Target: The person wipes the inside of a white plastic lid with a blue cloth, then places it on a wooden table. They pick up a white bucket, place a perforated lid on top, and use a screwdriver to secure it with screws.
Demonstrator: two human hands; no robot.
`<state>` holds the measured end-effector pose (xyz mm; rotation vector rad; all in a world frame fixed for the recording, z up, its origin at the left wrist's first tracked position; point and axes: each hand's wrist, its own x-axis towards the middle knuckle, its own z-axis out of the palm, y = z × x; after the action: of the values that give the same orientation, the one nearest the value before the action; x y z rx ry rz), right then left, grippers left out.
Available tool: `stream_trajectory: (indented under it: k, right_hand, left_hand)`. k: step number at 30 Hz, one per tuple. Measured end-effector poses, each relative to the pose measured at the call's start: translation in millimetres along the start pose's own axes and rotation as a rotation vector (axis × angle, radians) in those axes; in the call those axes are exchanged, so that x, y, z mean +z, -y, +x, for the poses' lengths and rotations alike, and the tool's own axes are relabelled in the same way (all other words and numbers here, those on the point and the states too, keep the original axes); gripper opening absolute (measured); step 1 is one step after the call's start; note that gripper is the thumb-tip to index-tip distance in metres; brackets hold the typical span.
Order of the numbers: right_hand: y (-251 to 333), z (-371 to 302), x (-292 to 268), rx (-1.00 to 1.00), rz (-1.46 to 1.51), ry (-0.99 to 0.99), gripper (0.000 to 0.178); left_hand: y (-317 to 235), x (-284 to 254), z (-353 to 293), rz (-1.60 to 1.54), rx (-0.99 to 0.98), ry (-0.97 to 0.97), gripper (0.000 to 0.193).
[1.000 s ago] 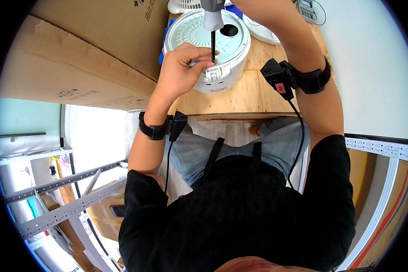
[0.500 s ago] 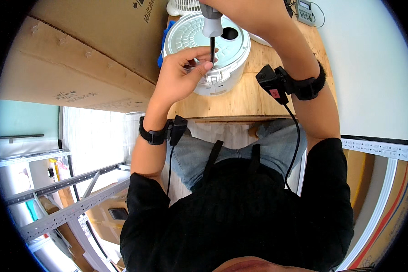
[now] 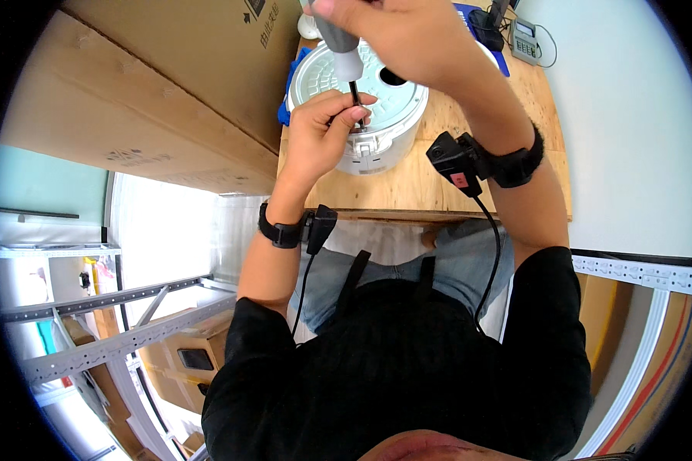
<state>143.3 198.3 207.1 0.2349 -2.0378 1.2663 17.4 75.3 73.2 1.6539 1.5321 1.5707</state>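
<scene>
Wooden worktop (image 3: 469, 154) bears the cooker (image 3: 398, 115), at whose near side the left hand (image 3: 319, 134) pinches low and the right hand (image 3: 411, 38) grips high on the screwdriver (image 3: 347, 66), best kept straight.

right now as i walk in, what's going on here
The person's right hand grips a grey-and-white screwdriver, its shaft angled down to the near rim of a round white appliance. The left hand has its fingertips around the lower shaft; contact is unclear. The appliance sits on a wooden table.
</scene>
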Motion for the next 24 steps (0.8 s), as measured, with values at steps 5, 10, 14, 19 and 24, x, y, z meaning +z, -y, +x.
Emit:
stream_trajectory:
  k: [5,10,14,19,24]
  right_hand:
    - [20.7,-6.7,13.9,-0.037,-0.427,-0.200,0.043]
    - [13.8,-7.2,14.5,-0.155,-0.407,-0.187,0.036]
    - [19.5,-10.2,9.3,-0.232,-0.257,-0.137,0.035]
    - [13.9,-2.2,8.1,-0.060,-0.235,-0.146,0.036]
    - [15.9,-1.3,14.2,-0.065,-0.386,-0.155,0.033]
  left_hand:
    - [-9.8,5.6,-4.0,-0.255,-0.119,-0.053,0.011]
    - [-0.1,0.0,-4.3,-0.141,-0.226,-0.052,0.009]
    - [1.6,-0.2,-2.2,-0.240,-0.156,-0.020,0.007]
    - [3.1,-5.0,-2.3,-0.203,-0.171,0.049,0.006]
    - [-9.1,1.2,0.7,-0.296,-0.152,-0.030,0.008]
